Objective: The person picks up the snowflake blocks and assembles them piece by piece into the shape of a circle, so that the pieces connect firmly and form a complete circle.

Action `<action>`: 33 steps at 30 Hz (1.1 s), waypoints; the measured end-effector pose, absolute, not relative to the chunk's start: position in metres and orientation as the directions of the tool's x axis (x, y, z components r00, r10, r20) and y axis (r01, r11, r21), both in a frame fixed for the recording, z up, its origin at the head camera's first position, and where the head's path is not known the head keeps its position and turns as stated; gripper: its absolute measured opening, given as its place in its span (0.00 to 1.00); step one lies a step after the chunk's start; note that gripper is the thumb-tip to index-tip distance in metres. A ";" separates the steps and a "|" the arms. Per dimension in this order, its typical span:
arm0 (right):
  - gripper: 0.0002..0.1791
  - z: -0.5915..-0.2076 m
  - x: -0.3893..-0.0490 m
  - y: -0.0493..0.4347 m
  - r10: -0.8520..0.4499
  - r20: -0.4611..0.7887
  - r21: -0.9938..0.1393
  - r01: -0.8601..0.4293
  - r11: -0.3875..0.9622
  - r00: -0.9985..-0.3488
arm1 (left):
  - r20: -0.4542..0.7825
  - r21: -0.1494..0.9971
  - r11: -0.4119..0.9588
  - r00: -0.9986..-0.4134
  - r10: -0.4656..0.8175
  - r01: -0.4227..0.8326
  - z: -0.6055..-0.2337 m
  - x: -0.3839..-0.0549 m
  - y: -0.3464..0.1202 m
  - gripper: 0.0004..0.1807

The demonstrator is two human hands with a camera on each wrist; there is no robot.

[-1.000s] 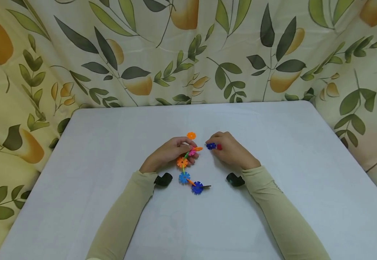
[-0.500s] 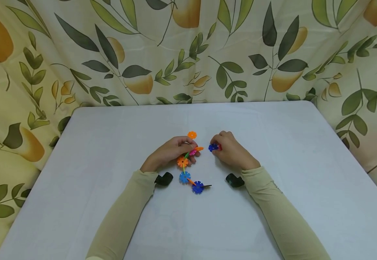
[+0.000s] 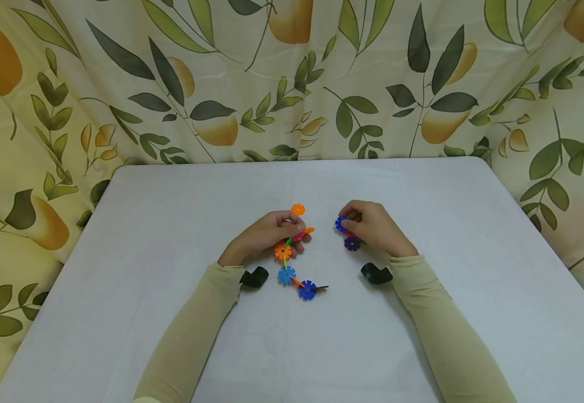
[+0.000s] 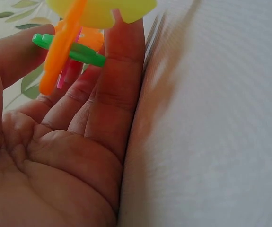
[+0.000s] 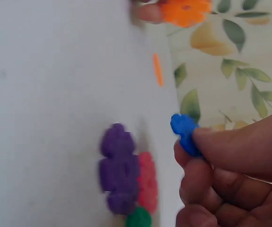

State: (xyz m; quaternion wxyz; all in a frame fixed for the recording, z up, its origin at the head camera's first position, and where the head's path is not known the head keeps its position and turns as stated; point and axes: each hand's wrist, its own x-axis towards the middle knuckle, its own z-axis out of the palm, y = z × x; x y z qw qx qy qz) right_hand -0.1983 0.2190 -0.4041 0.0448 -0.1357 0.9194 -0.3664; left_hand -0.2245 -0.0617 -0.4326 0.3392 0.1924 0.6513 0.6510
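Observation:
My left hand holds one end of a chain of slotted plastic discs. A pink disc and a green disc are by its fingers, along with orange ones. From there the chain runs toward me through an orange disc, a light blue disc and a dark blue disc. My right hand pinches a blue disc between thumb and index finger. Below that hand lie a purple disc, a red disc and a green disc, close together.
A loose orange disc lies on the white-covered table just beyond the left fingers. Black wrist cameras, the left camera and the right camera, jut inward. Behind the table hangs a leaf-and-fruit patterned curtain.
My right hand has shifted right and slightly away, carrying the blue disc from the chain's end. The purple disc now shows beneath it. The left hand has stayed almost still.

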 end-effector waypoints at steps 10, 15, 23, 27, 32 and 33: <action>0.06 -0.395 -0.196 0.218 -0.242 -0.090 -0.836 -0.059 0.546 -0.966 | -0.181 0.981 0.073 -0.694 0.697 -0.182 -0.432 -0.224 -0.062 0.12; 0.06 -0.397 -0.194 0.207 -0.277 -0.089 -0.854 -0.070 0.515 -0.957 | -0.179 0.982 0.079 -0.696 0.695 -0.174 -0.431 -0.223 -0.061 0.11; 0.05 -0.399 -0.191 0.193 -0.298 -0.111 -0.851 -0.064 0.521 -0.948 | -0.186 0.981 0.091 -0.691 0.698 -0.173 -0.431 -0.224 -0.060 0.13; 0.05 -0.401 -0.191 0.190 -0.310 -0.109 -0.853 -0.071 0.517 -0.945 | -0.181 0.982 0.096 -0.690 0.701 -0.161 -0.432 -0.225 -0.059 0.13; 0.05 -0.403 -0.191 0.188 -0.332 -0.099 -0.857 -0.089 0.508 -0.938 | -0.168 0.985 0.090 -0.685 0.709 -0.148 -0.434 -0.226 -0.060 0.13; 0.05 -0.403 -0.191 0.187 -0.335 -0.096 -0.858 -0.093 0.505 -0.937 | -0.164 0.985 0.088 -0.683 0.711 -0.145 -0.434 -0.226 -0.060 0.13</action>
